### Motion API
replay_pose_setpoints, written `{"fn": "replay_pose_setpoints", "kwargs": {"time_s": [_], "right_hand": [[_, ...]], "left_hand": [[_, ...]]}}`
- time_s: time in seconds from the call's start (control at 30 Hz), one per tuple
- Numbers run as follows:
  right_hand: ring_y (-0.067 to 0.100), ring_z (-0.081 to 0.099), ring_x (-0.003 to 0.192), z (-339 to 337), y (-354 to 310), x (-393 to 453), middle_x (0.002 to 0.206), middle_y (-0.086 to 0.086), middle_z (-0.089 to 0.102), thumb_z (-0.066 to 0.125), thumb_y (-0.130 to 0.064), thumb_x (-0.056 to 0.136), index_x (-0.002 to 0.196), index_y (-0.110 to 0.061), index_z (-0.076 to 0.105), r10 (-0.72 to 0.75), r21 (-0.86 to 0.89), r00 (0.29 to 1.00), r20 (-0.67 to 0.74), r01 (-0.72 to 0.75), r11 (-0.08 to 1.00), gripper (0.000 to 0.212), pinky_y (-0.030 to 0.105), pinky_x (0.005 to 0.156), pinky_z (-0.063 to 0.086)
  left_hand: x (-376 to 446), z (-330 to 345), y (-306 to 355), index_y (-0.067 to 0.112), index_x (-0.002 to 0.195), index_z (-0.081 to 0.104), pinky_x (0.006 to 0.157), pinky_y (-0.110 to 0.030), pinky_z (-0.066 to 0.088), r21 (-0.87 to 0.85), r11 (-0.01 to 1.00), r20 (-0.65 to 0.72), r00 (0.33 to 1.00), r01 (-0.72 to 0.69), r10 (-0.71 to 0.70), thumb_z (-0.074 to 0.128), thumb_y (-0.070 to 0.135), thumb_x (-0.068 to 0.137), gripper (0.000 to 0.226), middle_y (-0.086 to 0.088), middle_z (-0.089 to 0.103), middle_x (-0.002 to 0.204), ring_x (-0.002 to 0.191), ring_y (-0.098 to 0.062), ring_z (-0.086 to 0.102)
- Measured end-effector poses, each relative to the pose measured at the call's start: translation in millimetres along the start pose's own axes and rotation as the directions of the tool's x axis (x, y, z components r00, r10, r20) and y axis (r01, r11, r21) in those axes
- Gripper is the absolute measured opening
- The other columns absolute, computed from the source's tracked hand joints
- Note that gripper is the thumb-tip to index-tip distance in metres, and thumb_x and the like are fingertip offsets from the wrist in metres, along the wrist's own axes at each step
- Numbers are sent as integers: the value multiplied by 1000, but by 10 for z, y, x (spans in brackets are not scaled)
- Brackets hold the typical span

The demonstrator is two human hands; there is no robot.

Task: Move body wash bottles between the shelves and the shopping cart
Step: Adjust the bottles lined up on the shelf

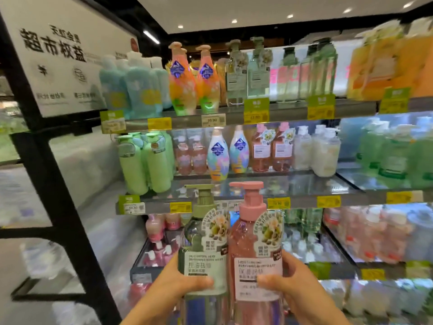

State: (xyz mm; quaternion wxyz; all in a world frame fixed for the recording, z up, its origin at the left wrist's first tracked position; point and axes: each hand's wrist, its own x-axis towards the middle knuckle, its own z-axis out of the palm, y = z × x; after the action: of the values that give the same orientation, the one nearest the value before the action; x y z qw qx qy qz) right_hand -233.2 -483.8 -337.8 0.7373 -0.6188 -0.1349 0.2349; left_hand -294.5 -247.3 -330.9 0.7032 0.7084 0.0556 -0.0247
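Holding two pump bottles upright, side by side before the shelves: left hand (173, 285) wraps the green bottle (203, 252), right hand (297, 287) wraps the pink bottle (255, 259); neither is placed yet, and no cart is in view
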Motion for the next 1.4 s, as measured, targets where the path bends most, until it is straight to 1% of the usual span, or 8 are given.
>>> {"fn": "replay_pose_setpoints", "kwargs": {"time_s": [0.27, 0.43, 0.5, 0.73, 0.83, 1.03, 1.2, 1.4], "right_hand": [[30, 70, 93, -782, -464, 334, 102, 10, 73, 98, -24, 13, 111, -14, 62, -109, 15, 993, -39, 110, 994, 105, 36, 74, 57], [36, 69, 90, -1226, -828, 720, 100, 22, 70, 97, -23, 11, 110, -3, 59, -238, 34, 968, -80, 241, 970, 108, 35, 66, 58], [36, 69, 91, -1344, -958, 874, 101, 22, 70, 97, -22, 15, 111, -3, 59, -273, 33, 959, -72, 276, 961, 105, 36, 68, 58], [31, 68, 98, -1632, -1223, 1581, 104, 13, 71, 84, -18, 36, 114, -8, 58, -371, -22, 921, -121, 371, 928, 83, 37, 79, 57], [27, 69, 96, -1724, -1287, 1929, 102, 9, 72, 82, -18, 37, 111, -10, 58, -403, -16, 897, -178, 407, 913, 78, 34, 78, 58], [22, 70, 92, -1905, -1240, 2403, 98, 4, 73, 96, -32, 21, 108, -11, 58, -426, 19, 880, -212, 439, 898, 97, 26, 70, 56], [22, 68, 94, -2112, -1129, 2626, 99, 5, 73, 83, -13, 37, 110, -10, 57, -410, 4, 893, -187, 418, 909, 77, 25, 71, 55], [21, 69, 91, -2325, -941, 2836, 97, 5, 73, 83, -11, 36, 112, -10, 55, -362, 13, 915, -179, 370, 929, 81, 25, 69, 55]], "left_hand": [[1025, 511, 317, 12, 120, 56, 94, -49, 49, 106, 987, 78, 990, -122, 114, 87, 22, 32, 93, -11, 72, 105, 102, -28, 67], [1605, 881, 646, 10, 116, 56, 65, -25, 56, 38, 982, 94, 979, -185, 181, 85, 13, 31, 90, -10, 74, 95, 87, -22, 71], [1788, 956, 756, 14, 115, 54, 60, -21, 55, -5, 974, 79, 971, -226, 226, 89, 10, 29, 93, -7, 74, 93, 83, -19, 72], [2492, 831, 979, 26, 123, 48, 74, -26, 56, 82, 941, 54, 944, -329, 326, 89, 23, 41, 91, 3, 71, 108, 97, -16, 68], [2782, 704, 976, 28, 125, 46, 73, -20, 55, 126, 924, 45, 933, -361, 358, 85, 14, 50, 85, 5, 70, 109, 98, -11, 67], [3220, 567, 836, 35, 122, 44, 74, -19, 55, 125, 912, -17, 918, -392, 397, 85, 2, 60, 81, 8, 68, 108, 98, -6, 66], [3489, 554, 754, 35, 128, 42, 85, -27, 52, 177, 901, -9, 914, -397, 405, 88, 17, 55, 88, 10, 65, 115, 104, -7, 63], [3743, 652, 548, 34, 127, 42, 88, -32, 51, 256, 898, -29, 926, -358, 377, 90, 40, 45, 96, 8, 65, 116, 107, -11, 63]]}}
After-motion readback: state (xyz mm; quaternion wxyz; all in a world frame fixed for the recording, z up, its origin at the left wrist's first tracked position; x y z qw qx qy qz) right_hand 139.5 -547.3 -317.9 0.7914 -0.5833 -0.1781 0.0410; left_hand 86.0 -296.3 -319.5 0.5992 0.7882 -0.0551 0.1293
